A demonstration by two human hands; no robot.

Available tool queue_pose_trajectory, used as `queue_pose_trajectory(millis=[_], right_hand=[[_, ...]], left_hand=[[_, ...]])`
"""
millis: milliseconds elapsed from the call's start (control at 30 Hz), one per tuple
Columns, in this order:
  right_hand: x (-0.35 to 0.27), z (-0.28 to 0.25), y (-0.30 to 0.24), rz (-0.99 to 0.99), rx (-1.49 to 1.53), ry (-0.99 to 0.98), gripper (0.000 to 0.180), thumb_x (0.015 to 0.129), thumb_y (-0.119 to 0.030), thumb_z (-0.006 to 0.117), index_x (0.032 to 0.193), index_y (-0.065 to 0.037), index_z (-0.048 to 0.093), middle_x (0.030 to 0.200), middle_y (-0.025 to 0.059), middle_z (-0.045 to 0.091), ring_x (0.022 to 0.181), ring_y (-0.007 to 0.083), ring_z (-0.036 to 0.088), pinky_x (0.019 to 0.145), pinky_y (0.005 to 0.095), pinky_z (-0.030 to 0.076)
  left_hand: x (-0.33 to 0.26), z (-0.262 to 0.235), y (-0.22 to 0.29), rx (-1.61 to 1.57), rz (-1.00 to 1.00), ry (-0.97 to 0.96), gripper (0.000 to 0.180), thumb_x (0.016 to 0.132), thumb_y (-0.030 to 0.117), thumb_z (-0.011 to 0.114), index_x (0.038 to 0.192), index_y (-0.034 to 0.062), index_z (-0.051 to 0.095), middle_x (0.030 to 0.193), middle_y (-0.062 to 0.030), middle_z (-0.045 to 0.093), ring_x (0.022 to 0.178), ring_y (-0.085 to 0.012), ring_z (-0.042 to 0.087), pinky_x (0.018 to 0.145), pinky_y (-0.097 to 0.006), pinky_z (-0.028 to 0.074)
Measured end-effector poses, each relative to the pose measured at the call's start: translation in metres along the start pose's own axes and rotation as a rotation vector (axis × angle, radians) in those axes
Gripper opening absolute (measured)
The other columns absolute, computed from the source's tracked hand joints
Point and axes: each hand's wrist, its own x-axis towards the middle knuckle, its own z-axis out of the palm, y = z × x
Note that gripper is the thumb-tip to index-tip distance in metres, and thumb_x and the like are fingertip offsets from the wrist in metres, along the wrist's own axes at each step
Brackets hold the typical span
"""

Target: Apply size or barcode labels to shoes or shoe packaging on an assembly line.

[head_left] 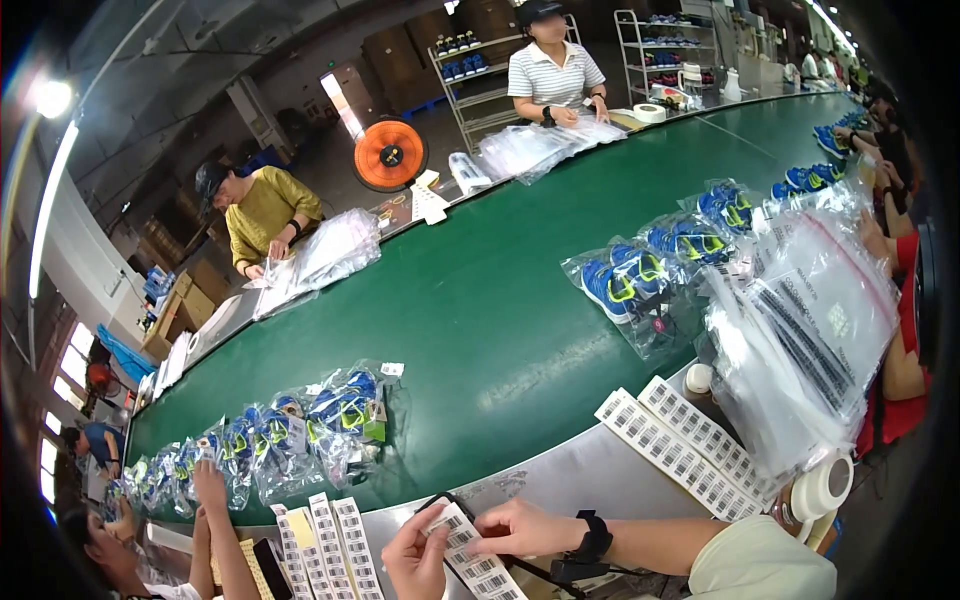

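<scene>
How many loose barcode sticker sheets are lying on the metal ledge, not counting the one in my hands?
5: three sheets side by side left of your left hand, two longer sheets to the right beside the stack of plastic bags. More may hide beneath the bags.

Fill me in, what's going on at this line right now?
A person at the steel edge of a green conveyor belt holds a strip of barcode labels in both hands: the left hand grips it from below, and the right hand has its fingers pinching at a label. More label sheets and a stack of clear zip bags lie to the right. Bagged blue shoes sit on the belt. Across it, two other people handle clear bags.
</scene>
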Motion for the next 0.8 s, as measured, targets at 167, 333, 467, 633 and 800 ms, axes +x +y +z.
queue_pose_trajectory(millis=[167, 333, 467, 633, 800], right_hand=[[-0.002, -0.007, -0.010, -0.241, 0.106, 0.329, 0.023, 0.088, -0.008, 0.067, 0.110, -0.003, 0.065, 0.094, 0.0017, 0.062, 0.081, 0.0061, 0.055, 0.067, 0.0230, 0.047], [-0.005, -0.007, -0.013, -0.345, -0.216, 0.328, 0.017, 0.084, -0.004, 0.068, 0.101, -0.004, 0.070, 0.090, 0.0041, 0.062, 0.077, 0.0118, 0.058, 0.066, 0.0241, 0.047], [-0.005, -0.008, -0.006, -0.376, -0.282, 0.355, 0.014, 0.085, -0.005, 0.068, 0.099, -0.003, 0.070, 0.090, 0.0044, 0.063, 0.073, 0.0121, 0.058, 0.063, 0.0246, 0.047], [0.002, 0.000, -0.008, -0.372, -0.347, 0.382, 0.010, 0.085, -0.006, 0.067, 0.093, 0.000, 0.068, 0.090, 0.0067, 0.061, 0.071, 0.0150, 0.060, 0.064, 0.0272, 0.049], [-0.002, 0.000, -0.009, -0.473, -0.596, 0.505, 0.013, 0.075, 0.002, 0.071, 0.087, -0.001, 0.069, 0.088, 0.0095, 0.062, 0.075, 0.0223, 0.062, 0.064, 0.0307, 0.050]], left_hand=[[-0.005, 0.006, -0.005, 0.135, 0.019, -0.076, 0.025, 0.094, 0.007, 0.059, 0.117, -0.0010, 0.062, 0.089, -0.0013, 0.066, 0.074, -0.0044, 0.055, 0.065, -0.021, 0.045], [-0.005, 0.013, -0.007, 0.265, 0.130, -0.036, 0.017, 0.093, 0.014, 0.062, 0.104, 0.0024, 0.068, 0.074, -0.0023, 0.067, 0.065, -0.0045, 0.055, 0.056, -0.022, 0.043], [-0.007, 0.015, -0.002, 0.234, 0.068, -0.032, 0.017, 0.093, 0.010, 0.062, 0.106, 0.0001, 0.067, 0.083, -0.0035, 0.068, 0.072, -0.0054, 0.058, 0.063, -0.022, 0.047], [-0.010, 0.009, -0.019, 0.124, -0.002, 0.062, 0.012, 0.085, 0.000, 0.064, 0.096, -0.0025, 0.067, 0.075, -0.0017, 0.066, 0.065, -0.0044, 0.057, 0.055, -0.019, 0.043], [-0.009, 0.006, -0.030, 0.276, 0.067, 0.008, 0.018, 0.088, 0.008, 0.064, 0.105, 0.0024, 0.066, 0.077, -0.0157, 0.067, 0.062, -0.0145, 0.065, 0.056, -0.027, 0.049]])
